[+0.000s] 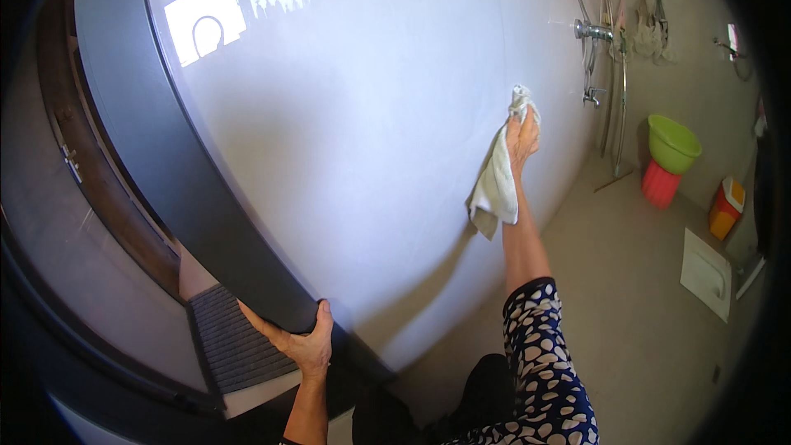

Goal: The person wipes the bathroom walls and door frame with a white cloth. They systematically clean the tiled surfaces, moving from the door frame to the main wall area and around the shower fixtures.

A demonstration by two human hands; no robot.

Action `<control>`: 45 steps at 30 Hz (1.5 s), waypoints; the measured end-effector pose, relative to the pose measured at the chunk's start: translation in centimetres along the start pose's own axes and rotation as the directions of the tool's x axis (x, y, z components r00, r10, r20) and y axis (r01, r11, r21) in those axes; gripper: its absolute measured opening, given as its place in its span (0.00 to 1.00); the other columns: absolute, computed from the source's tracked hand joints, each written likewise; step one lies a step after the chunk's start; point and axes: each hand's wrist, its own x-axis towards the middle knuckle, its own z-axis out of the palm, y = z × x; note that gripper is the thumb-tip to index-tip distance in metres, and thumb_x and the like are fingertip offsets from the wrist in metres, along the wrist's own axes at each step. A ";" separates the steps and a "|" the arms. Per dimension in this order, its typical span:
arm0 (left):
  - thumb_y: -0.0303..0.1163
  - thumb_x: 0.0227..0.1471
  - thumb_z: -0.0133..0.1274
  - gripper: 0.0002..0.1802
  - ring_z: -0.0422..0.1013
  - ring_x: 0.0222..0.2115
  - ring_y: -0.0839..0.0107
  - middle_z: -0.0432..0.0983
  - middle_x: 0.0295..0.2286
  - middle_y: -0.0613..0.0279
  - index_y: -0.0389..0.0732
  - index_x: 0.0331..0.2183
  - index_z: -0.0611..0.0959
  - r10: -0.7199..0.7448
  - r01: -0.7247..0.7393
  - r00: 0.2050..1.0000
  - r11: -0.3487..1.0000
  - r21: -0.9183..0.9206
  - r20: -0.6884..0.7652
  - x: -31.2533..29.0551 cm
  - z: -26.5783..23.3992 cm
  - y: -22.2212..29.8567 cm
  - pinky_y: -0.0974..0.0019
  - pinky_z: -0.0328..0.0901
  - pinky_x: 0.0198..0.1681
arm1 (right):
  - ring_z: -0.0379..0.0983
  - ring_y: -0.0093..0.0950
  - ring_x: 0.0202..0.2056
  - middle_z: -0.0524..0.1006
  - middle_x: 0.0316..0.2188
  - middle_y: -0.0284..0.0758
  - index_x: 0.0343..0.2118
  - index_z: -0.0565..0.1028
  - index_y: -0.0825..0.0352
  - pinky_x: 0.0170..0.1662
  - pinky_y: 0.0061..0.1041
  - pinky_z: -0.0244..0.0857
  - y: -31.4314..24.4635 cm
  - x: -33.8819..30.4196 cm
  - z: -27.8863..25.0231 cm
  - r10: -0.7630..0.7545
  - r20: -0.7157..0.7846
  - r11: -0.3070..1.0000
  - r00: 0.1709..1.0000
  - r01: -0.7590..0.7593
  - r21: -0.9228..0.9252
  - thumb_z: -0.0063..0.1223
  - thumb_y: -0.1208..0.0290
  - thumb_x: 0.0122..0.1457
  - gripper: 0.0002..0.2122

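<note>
A pale cloth is bunched in my right hand, which presses it against the glossy white wall. The cloth's loose end hangs down beside my forearm. Lower left, my left hand is wrapped round the edge of a dark grey door frame, thumb on the near side and fingers reaching behind it. Light from windows reflects off the upper left of the wall.
A shower mixer with a hose is on the wall at the right. Beyond stand a green basin on a red stool, an orange bin and a white squat toilet. A ribbed grey mat lies beyond the frame.
</note>
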 end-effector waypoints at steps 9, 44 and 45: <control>0.18 0.28 0.60 0.61 0.52 0.55 0.59 0.48 0.56 0.50 0.41 0.61 0.44 -0.028 0.029 0.999 0.998 0.047 -0.018 0.2 -0.2 0.4 0.59 0.50 0.56 | 0.51 0.43 0.49 0.60 0.49 0.44 0.52 0.67 0.63 0.55 0.43 0.45 -13.6 -7.0 -1.4 -0.456 0.149 0.885 0.878 0.430 0.177 0.50 0.73 0.52 0.21; 0.25 0.28 0.66 0.60 0.66 0.42 0.59 0.65 0.45 0.47 0.31 0.59 0.47 0.132 -0.133 0.991 0.984 0.123 0.011 1.1 -0.1 1.0 0.62 0.61 0.47 | 0.57 0.33 0.47 0.67 0.42 0.37 0.49 0.72 0.61 0.55 0.36 0.45 -24.4 1.5 1.8 -0.592 -0.055 0.767 0.804 0.583 0.267 0.49 0.72 0.52 0.19; 0.27 0.27 0.66 0.59 0.65 0.45 0.56 0.63 0.47 0.44 0.31 0.58 0.50 0.073 -0.072 0.997 0.994 0.077 -0.007 0.9 -0.2 0.5 0.60 0.60 0.50 | 0.57 0.33 0.47 0.67 0.42 0.37 0.49 0.72 0.60 0.55 0.36 0.45 -25.8 0.9 1.8 -0.618 -0.046 0.744 0.785 0.602 0.288 0.49 0.74 0.52 0.19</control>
